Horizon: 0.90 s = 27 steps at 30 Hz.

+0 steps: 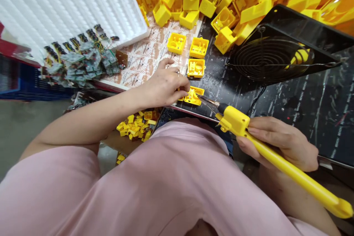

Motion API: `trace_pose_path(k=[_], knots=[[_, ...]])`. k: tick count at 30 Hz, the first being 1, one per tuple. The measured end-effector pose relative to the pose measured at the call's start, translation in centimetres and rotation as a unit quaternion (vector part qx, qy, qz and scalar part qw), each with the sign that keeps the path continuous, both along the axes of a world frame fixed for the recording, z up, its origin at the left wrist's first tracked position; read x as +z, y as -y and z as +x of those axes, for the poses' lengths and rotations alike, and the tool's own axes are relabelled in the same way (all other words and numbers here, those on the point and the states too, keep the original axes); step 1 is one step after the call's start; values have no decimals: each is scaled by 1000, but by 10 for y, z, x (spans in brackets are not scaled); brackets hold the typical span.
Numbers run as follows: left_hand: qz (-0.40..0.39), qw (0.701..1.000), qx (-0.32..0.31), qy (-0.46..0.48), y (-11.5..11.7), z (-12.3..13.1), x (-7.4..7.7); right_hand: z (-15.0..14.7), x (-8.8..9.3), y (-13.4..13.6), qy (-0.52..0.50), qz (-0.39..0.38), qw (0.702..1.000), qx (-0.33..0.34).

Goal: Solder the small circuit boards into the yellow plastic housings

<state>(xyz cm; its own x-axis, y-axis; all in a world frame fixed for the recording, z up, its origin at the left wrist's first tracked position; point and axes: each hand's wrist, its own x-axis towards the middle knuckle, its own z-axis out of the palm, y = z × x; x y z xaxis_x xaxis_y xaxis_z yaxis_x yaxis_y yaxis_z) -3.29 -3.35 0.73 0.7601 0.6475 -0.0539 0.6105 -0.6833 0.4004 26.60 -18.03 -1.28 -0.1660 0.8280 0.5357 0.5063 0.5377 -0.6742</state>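
Grey floor (13, 129) at far left, black tabletop (312, 118) with small white lettering

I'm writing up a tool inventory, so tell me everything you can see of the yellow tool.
The yellow tool has a long, smooth, plastic-looking handle, a boxy front block, a dark collar and a slim metallic tip. The right hand grips it just behind the block. It slants across the picture, tip at the small yellow case beside the left hand; whether they touch is unclear.
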Motion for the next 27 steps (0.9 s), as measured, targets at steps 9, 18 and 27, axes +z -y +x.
trace_pose_path(k=[9, 18, 27], knots=[[57, 997, -4, -45, 8, 9, -2, -5, 13, -10, 89, 42, 992, 79], [142, 989, -32, -25, 13, 10, -7, -7, 19, -14, 137, 23, 985, 107], [162, 985, -38, -36, 12, 17, -9, -16, 47, -18, 186, 51, 971, 142]])
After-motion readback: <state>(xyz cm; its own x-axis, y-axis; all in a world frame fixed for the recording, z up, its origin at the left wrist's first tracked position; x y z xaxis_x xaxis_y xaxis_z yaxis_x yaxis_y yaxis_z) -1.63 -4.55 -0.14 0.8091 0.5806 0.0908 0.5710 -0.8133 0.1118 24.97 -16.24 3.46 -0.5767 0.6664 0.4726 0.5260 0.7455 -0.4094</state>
